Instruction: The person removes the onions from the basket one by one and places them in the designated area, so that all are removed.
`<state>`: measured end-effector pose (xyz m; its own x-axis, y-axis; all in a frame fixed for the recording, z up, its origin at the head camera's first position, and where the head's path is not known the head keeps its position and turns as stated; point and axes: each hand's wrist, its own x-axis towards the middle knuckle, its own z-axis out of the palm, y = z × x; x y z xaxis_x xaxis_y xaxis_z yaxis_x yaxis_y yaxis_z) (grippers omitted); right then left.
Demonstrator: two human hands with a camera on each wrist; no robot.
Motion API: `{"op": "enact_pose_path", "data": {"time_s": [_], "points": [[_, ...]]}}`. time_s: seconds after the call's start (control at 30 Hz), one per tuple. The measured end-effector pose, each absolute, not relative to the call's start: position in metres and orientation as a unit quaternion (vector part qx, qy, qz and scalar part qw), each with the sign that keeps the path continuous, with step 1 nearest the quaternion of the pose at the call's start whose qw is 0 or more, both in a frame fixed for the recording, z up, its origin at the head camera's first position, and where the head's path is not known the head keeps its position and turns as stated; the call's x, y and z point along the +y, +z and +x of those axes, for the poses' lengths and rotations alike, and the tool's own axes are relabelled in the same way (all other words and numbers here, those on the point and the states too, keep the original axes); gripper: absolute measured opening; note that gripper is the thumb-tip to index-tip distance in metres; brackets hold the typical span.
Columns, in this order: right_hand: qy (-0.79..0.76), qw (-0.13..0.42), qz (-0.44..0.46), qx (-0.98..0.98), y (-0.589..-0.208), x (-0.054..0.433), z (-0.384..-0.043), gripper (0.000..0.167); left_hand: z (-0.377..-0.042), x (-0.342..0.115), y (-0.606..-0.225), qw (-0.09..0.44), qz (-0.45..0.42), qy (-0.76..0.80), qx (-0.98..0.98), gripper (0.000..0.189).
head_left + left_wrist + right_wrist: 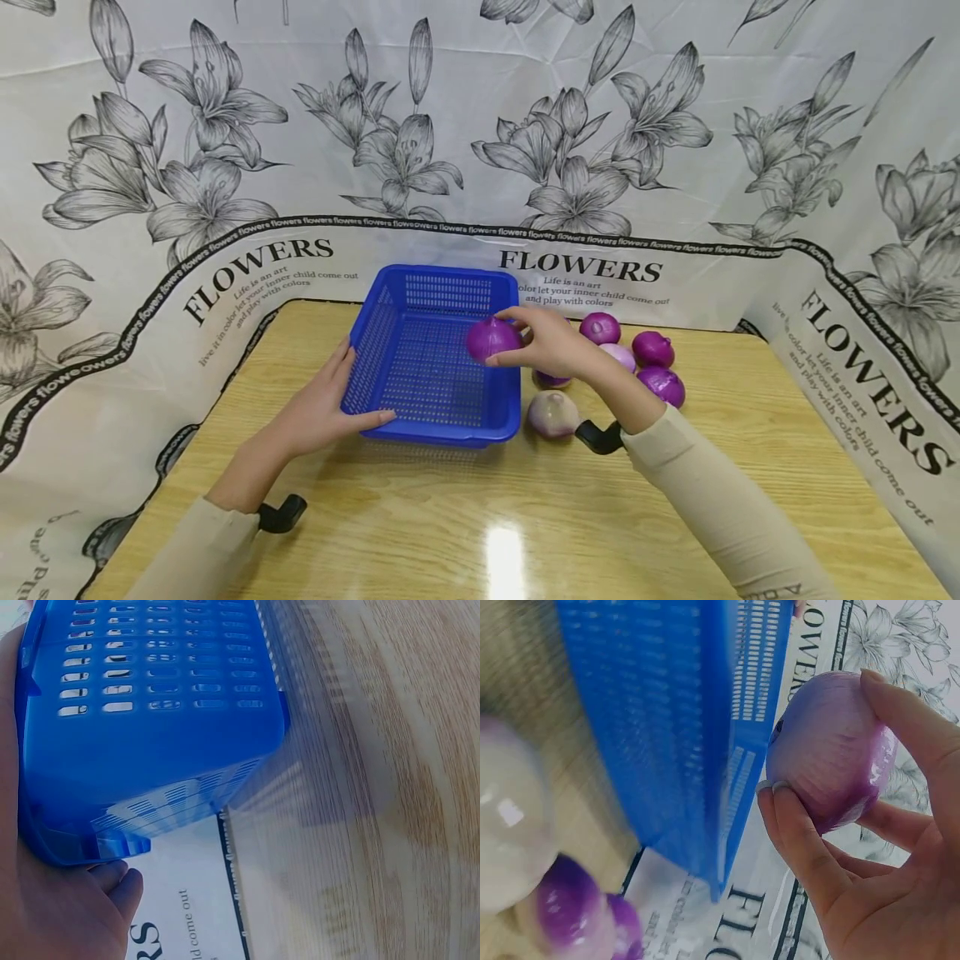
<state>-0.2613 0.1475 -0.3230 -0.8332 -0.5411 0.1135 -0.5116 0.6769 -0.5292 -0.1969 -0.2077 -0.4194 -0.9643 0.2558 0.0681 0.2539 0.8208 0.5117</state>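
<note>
A purple onion [492,340] is pinched between the thumb and fingers of my right hand [553,343], over the right part of a blue plastic basket [442,432]. In the right wrist view the same onion [832,750] shows paler skin on one side. My left hand [318,408] grips the basket at its front left corner, thumb over the front rim and fingers along the left side. From the left wrist view, fingertips [127,892] curl beneath the basket's rim [60,859]. The basket's visible inside holds nothing, and it looks slightly raised at the front.
Right of the basket lie several more onions: a whitish one [553,415] near its front right corner, purple ones [653,349] farther back, partly hidden by my right arm. They rest on a wooden table [420,517]. A flower-printed cloth [435,183] rises behind the table.
</note>
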Motion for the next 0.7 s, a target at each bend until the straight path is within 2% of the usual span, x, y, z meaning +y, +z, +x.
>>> {"op": "enact_pose_path", "data": {"time_s": [0.1, 0.5, 0.7], "points": [[-0.278, 0.022, -0.278, 0.919, -0.327, 0.161, -0.256, 0.074, -0.197, -0.207, -0.418, 0.005, 0.134, 0.265, 0.955, 0.132], [-0.286, 0.059, -0.230, 0.928, -0.340, 0.212, -0.234, 0.082, -0.196, -0.208, -0.420, 0.004, 0.133, 0.265, 0.955, 0.131], [-0.297, 0.040, -0.229, 0.926, -0.348, 0.241, -0.225, 0.072, -0.196, -0.207, -0.420, 0.005, 0.136, 0.262, 0.956, 0.131]]}}
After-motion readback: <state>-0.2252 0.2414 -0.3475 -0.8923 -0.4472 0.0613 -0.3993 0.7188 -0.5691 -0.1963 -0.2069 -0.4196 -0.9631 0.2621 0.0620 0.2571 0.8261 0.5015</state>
